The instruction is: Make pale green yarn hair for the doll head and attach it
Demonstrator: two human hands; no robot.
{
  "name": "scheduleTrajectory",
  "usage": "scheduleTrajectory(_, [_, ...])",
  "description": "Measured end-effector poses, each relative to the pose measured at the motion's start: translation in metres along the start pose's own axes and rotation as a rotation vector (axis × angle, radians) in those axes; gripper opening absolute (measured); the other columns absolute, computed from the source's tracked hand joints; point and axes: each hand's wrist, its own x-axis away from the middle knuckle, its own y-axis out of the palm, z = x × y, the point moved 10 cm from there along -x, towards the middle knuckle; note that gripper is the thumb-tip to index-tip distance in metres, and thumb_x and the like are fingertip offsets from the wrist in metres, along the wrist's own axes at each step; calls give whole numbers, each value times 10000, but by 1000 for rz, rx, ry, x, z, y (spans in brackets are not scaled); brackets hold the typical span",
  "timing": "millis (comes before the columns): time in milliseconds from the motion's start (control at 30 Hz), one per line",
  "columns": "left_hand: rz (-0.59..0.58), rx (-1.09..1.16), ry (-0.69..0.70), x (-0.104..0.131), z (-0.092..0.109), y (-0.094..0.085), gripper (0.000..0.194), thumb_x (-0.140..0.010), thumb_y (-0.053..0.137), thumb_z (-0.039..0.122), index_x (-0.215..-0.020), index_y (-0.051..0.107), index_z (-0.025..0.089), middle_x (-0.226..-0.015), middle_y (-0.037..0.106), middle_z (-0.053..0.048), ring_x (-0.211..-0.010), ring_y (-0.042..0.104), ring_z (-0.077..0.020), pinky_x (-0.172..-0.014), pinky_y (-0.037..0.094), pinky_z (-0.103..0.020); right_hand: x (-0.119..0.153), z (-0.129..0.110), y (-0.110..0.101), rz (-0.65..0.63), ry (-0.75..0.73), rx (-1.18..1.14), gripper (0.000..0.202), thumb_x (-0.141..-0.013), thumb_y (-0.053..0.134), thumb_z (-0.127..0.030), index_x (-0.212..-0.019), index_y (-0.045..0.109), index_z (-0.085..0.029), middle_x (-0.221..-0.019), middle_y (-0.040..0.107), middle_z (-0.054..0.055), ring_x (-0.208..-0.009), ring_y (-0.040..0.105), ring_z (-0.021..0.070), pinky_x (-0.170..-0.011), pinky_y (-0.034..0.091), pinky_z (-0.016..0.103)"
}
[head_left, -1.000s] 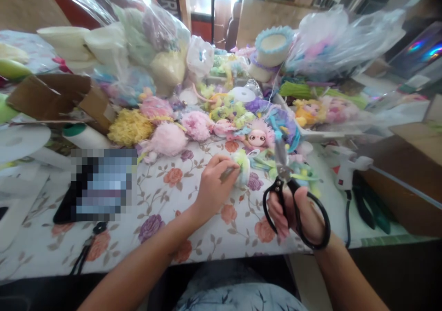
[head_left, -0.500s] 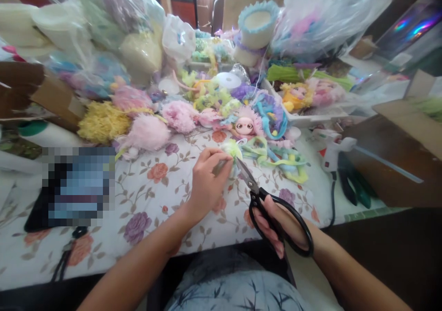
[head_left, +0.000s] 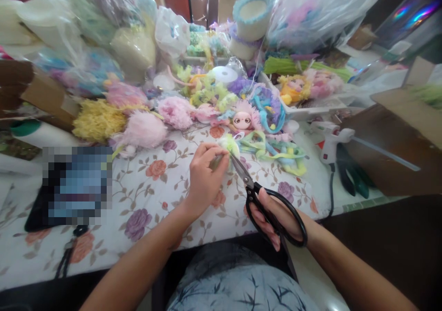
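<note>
My left hand (head_left: pixel 209 175) is closed in a pinch on a small fluffy yellow-green and white piece (head_left: pixel 229 144) above the flowered cloth. Black-handled scissors (head_left: pixel 247 182) are in my right hand (head_left: pixel 269 214), with fingers and thumb through the large loops. Their blades point up and left, and the tips meet the fluffy piece right beside my left fingertips. Whether the blades are closed on any of it is too small to tell. Just behind lie green and blue fuzzy strips (head_left: pixel 276 150) and a pink-haired doll head (head_left: pixel 242 120).
A blurred-out tablet-like device (head_left: pixel 78 187) lies at the left. Pink and yellow fluffy bundles (head_left: pixel 98 120) line the back of the cloth. To the right stand a white glue gun (head_left: pixel 328 143) with its cord and a cardboard box (head_left: pixel 390 141). Plastic bags (head_left: pixel 328 16) crowd the back.
The scissors and my right hand have shifted slightly up and left, bringing the blade tips in against the fluffy piece. My left hand keeps its pinch. The whole view has drifted a little.
</note>
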Motion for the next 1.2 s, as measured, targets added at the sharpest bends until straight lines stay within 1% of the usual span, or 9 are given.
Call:
scheduleTrajectory(133, [9,-14,0,0,0,-1,71,-839,636,139,-843,669,202,-889,629,-12,-897,605,-152,-834,483,-295,1,3,1,-5,24,-3,663,-760,447,-824,-622,459,-175,-422,409,-81,-272,376,38,-270,420,155])
scheduleTrajectory(300, [-2,-9,-12,0,0,0,73,-846,633,141,-843,670,204,-894,626,-16,-900,600,-153,-830,483,-297,0,5,2,-15,22,-9,652,-789,426,-807,-642,469,-173,-437,424,-76,-281,391,41,-275,423,154])
scheduleTrajectory(633, [0,-12,-7,1,1,1,86,-849,616,133,-839,664,205,-894,622,-20,-894,599,-157,-824,490,-305,0,5,8,-27,22,-83,665,-742,458,-833,-628,454,-178,-429,407,-83,-279,376,40,-270,430,162])
scheduleTrajectory(733, [8,-20,-9,1,1,1,85,-844,620,134,-841,666,205,-895,624,-23,-907,599,-163,-834,494,-313,1,6,8,-27,14,-98,658,-765,439,-823,-634,454,-179,-438,409,-82,-282,377,39,-273,431,162])
scheduleTrajectory(800, [15,-25,-17,2,1,1,83,-843,623,139,-843,669,208,-898,627,-24,-916,601,-168,-845,496,-321,0,6,8,-19,1,-92,655,-776,431,-817,-634,457,-178,-442,410,-80,-284,378,38,-274,429,157])
scheduleTrajectory(1033, [18,3,-83,3,-1,5,89,-838,622,123,-845,670,198,-914,611,-26,-909,597,-159,-821,506,-300,-4,5,5,27,-25,-74,664,-750,438,-836,-636,454,-183,-438,410,-84,-281,378,41,-278,430,165])
scheduleTrajectory(1200, [29,5,-104,4,-1,6,74,-843,624,134,-849,675,187,-920,602,-32,-917,596,-158,-804,507,-285,-7,1,1,64,-93,2,635,-809,400,-797,-646,448,-186,-458,417,-83,-286,379,41,-280,419,163])
